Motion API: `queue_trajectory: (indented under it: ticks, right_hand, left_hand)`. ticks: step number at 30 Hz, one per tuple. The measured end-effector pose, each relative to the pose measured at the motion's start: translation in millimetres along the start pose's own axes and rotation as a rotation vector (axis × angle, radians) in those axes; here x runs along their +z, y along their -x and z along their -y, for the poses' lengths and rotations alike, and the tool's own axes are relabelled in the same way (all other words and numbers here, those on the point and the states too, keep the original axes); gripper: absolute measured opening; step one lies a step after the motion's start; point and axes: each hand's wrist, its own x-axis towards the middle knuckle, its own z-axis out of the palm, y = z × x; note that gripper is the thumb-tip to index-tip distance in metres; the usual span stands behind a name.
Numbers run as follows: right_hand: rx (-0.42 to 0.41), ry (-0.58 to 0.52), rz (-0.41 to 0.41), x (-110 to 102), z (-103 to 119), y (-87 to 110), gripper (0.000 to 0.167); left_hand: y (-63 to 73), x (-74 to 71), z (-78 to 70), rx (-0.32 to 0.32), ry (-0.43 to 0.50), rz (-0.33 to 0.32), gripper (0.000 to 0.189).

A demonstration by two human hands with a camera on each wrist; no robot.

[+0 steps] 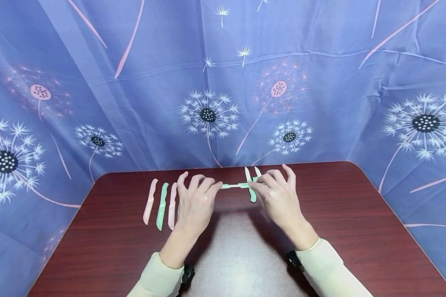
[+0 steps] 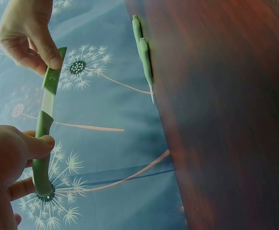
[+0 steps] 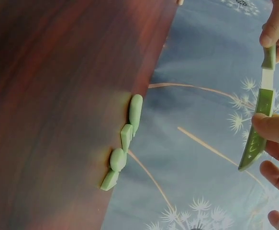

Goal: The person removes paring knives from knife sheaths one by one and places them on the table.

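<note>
My left hand [image 1: 197, 202] grips the green handle of a small knife [image 2: 42, 165] with thumb and fingers. The thumb and fingers of my right hand [image 1: 282, 202] pinch its green sheath [image 3: 258, 127]. A short stretch of pale blade shows between handle and sheath, the rest being inside the sheath. Knife and sheath are held level above the table. Beyond and partly below my right hand lie two bare-bladed knives, one with its green handle [image 1: 252, 195] in view, the other showing mostly its blade [image 1: 258, 171]. Beside them in the right wrist view is a loose green sheath [image 3: 109, 180].
Left of my left hand, a pink sheathed knife [image 1: 150, 202], a green one [image 1: 162, 206] and another pink one [image 1: 172, 206] lie in a row, the last partly hidden by the hand. A dandelion-patterned blue cloth [image 1: 156, 103] hangs behind the dark red table [image 1: 107, 251].
</note>
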Motion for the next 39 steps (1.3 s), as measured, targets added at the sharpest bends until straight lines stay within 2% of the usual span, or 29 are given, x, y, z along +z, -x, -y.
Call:
queue_trajectory:
  ticks: [12,27,34,39]
  right_hand:
    - [-0.017,0.013,0.029,-2.1,-0.4,0.0,0.017]
    - [-0.008,0.034,0.025,-1.9,-4.8,0.4,0.021]
    - [0.012,0.029,0.008,-2.9,-7.0,0.3,0.009]
    - [0.016,0.016,0.015,-4.4,-7.1,-0.5,0.008]
  left_hand:
    - [0.7,0.9,2.9,-0.016,0.015,0.0,0.018]
    - [0.8,0.4,5.5,-0.025,0.01,0.004,0.02]
    - [1.6,0.3,8.2,-0.036,0.001,0.019,0.02]
    - [1.4,-0.1,8.6,-0.038,0.009,0.024,0.019]
